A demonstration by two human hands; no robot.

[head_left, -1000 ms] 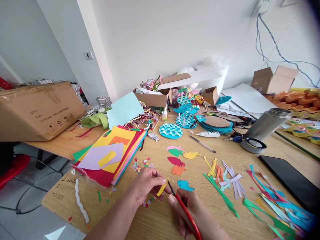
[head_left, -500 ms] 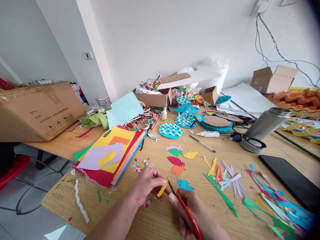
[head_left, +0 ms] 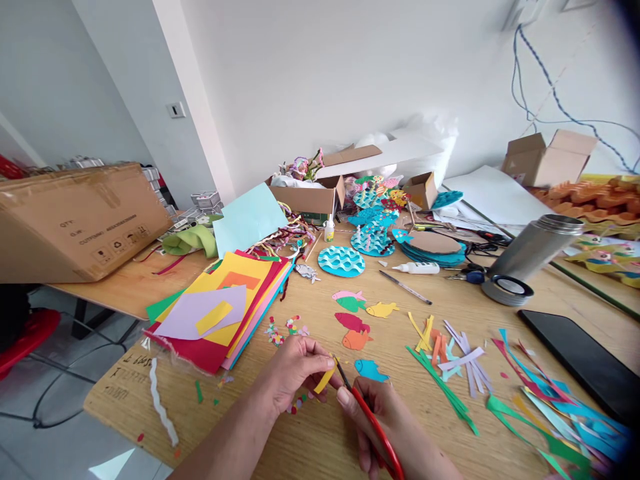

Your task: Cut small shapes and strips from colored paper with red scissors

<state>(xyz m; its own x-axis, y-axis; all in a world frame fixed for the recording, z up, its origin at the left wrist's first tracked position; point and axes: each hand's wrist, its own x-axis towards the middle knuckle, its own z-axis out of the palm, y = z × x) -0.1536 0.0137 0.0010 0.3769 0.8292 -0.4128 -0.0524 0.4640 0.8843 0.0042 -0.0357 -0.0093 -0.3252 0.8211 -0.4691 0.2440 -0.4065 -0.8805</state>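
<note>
Between the thumb and fingers of my left hand [head_left: 299, 367] is a yellow paper strip [head_left: 325, 379], its lower end sticking out. My right hand [head_left: 376, 417] is wrapped round red-handled scissors [head_left: 373, 421], whose dark blades meet the strip's upper end beside my left thumb. Small coloured paper dots [head_left: 299, 404] lie under my left hand. Just beyond my hands is a blue paper fish [head_left: 371, 370], with an orange fish [head_left: 356, 340], a yellow fish [head_left: 383, 309] and several others farther back.
Coloured paper sheets [head_left: 200, 327] are stacked at left. Cut paper strips [head_left: 467, 360] lie at right, near a black phone [head_left: 575, 360] and a steel flask [head_left: 535, 250]. A glue bottle [head_left: 417, 268], a pen [head_left: 405, 288] and a wavy blue disc [head_left: 341, 261] lie farther back.
</note>
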